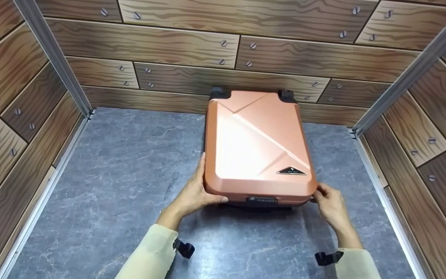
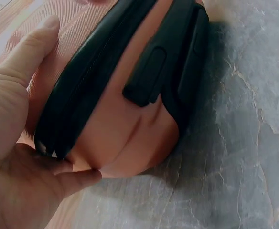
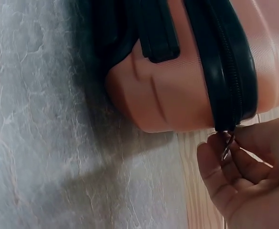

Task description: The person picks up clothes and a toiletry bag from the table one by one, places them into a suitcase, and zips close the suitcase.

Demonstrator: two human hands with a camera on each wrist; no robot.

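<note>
A rose-pink hard-shell suitcase [image 1: 261, 143] lies flat on the grey marbled floor, its wheels [image 1: 218, 92] toward the back wall. My left hand [image 1: 196, 194] grips its near left corner. The left thumb [image 2: 34, 45] presses the upper shell while the other fingers bend against the side, below the black zipper band [image 2: 84, 78]. At the near right corner my right hand [image 1: 332, 203] pinches a small metal zipper pull [image 3: 229, 147] between thumb and fingers. The pull hangs at the end of the zipper [image 3: 232, 81], which runs round the corner there.
Wood-plank patterned walls [image 1: 192, 42] with metal corner strips [image 1: 54, 58] enclose the floor [image 1: 130, 162] on the left, back and right. A black handle [image 1: 261, 200] sits at the suitcase's near end. Its wheeled end is close to the back wall.
</note>
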